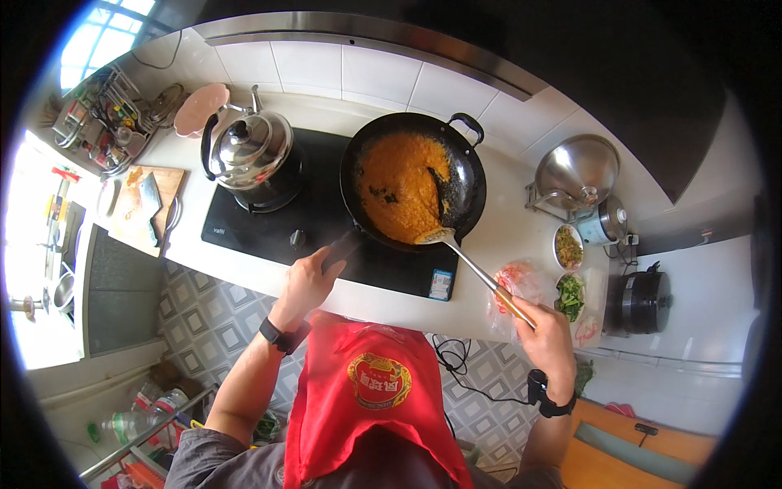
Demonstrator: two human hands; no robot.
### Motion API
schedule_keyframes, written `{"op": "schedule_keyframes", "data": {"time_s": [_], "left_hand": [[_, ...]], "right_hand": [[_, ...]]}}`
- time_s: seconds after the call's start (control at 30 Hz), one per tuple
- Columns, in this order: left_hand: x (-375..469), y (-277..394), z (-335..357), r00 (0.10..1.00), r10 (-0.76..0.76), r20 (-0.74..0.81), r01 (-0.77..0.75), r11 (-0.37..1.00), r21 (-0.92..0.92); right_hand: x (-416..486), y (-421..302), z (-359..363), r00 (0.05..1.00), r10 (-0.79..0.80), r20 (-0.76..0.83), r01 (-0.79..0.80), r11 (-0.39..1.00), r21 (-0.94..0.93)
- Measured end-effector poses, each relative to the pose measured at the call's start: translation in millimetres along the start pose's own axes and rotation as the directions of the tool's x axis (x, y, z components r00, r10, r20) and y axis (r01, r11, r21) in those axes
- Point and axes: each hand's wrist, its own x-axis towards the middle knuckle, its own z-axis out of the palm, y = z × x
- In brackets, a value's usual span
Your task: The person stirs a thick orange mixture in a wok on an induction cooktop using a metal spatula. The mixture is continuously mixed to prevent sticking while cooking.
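Observation:
A black wok sits on the right side of the black glass gas hob, with an orange, lumpy sauce spread across its base. My left hand is closed around the wok's dark long handle. In my right hand is the wooden-gripped wok spatula. Its metal blade rests at the near rim of the wok, touching the sauce and coated with some of it. Dark wok surface shows through where the sauce is parted.
A steel kettle stands on the left burner. Farther left, a cleaver lies on a wooden cutting board. On the right are a bagged reddish food, a bowl of chopped greens, another filled bowl and a steel lid.

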Motion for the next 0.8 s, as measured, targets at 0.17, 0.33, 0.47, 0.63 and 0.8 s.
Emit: {"op": "schedule_keyframes", "data": {"time_s": [0.17,0.33,0.47,0.63,0.8], "left_hand": [[0.3,-0.3,0.3,1.000,0.010,-0.014,-0.010,1.000,-0.002],[-1.8,-1.0,-0.5,0.999,0.041,-0.030,-0.041,0.999,0.006],[-3.3,-2.5,2.4,0.992,0.096,-0.083,-0.095,0.995,0.021],[-2.5,-2.3,3.6,0.987,0.116,-0.107,-0.115,0.993,0.012],[-2.5,1.0,0.1,0.995,0.075,-0.070,-0.075,0.997,0.009]], "right_hand": [[37.1,-1.6,81.2,0.992,0.061,-0.109,-0.060,0.998,0.010],[98.7,-6.5,145.6,0.961,0.081,-0.264,-0.030,0.981,0.191],[104.5,-18.3,165.7,0.981,0.037,-0.188,-0.002,0.984,0.180],[50.4,-11.0,117.7,0.991,-0.063,-0.120,0.077,0.990,0.122],[-0.5,-6.8,16.9,0.998,0.056,0.017,-0.058,0.992,0.114]]}}
